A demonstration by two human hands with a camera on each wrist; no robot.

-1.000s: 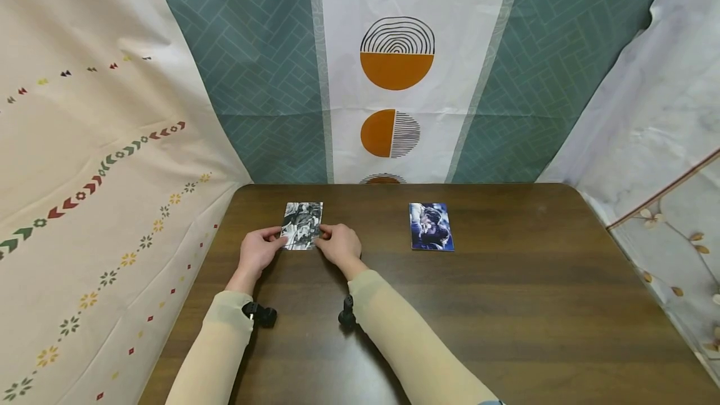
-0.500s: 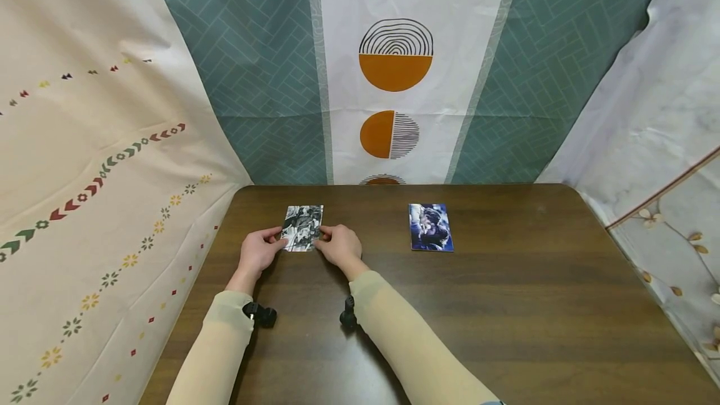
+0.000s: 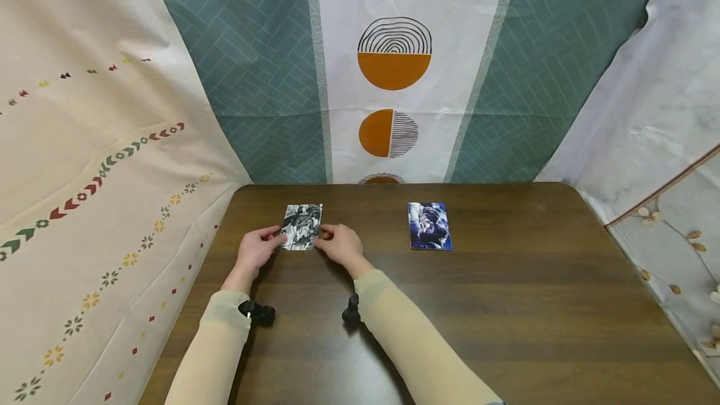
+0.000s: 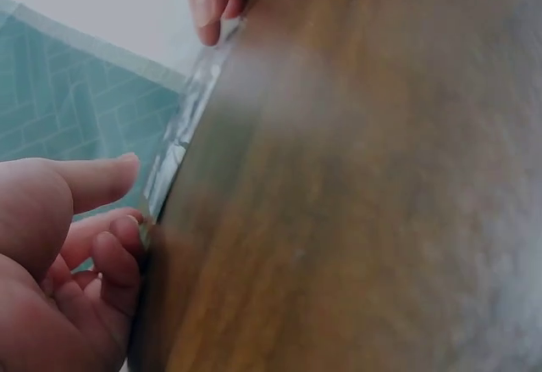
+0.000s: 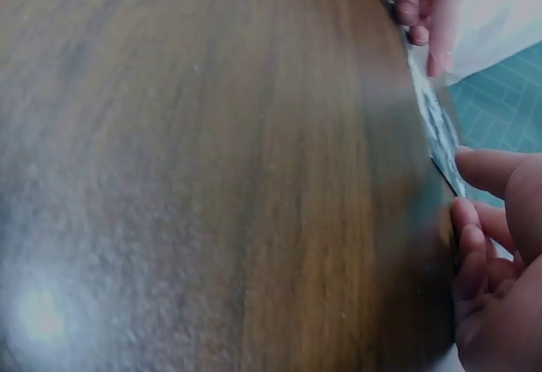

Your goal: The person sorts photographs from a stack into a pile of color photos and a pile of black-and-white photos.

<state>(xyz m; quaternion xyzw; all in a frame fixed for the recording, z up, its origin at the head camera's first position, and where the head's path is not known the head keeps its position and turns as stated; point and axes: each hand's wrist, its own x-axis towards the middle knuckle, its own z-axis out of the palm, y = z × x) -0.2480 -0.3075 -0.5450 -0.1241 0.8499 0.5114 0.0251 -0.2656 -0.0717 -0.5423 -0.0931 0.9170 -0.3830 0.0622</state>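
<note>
A black-and-white picture card (image 3: 302, 227) lies at the back left of the wooden table, its print too small to make out. My left hand (image 3: 259, 249) holds its left edge between thumb and fingers. On the opposite edge, my right hand (image 3: 340, 244) pinches the same card. From the left wrist, the card (image 4: 179, 152) shows as a thin pale strip, with the left thumb on top and fingers curled below. The right wrist view has the right hand (image 5: 504, 253) at the near end of the card (image 5: 434, 122).
A blue-and-white picture card (image 3: 430, 225) lies apart on the right, near the back edge of the brown table (image 3: 506, 305). Patterned cloth (image 3: 287, 80) hangs behind, and more cloth flanks both sides. Each sleeve has a small black camera at the wrist.
Both hands stay on the black-and-white card, which has hardly moved. The forearms have shifted very slightly, and the head view has tilted a little.
</note>
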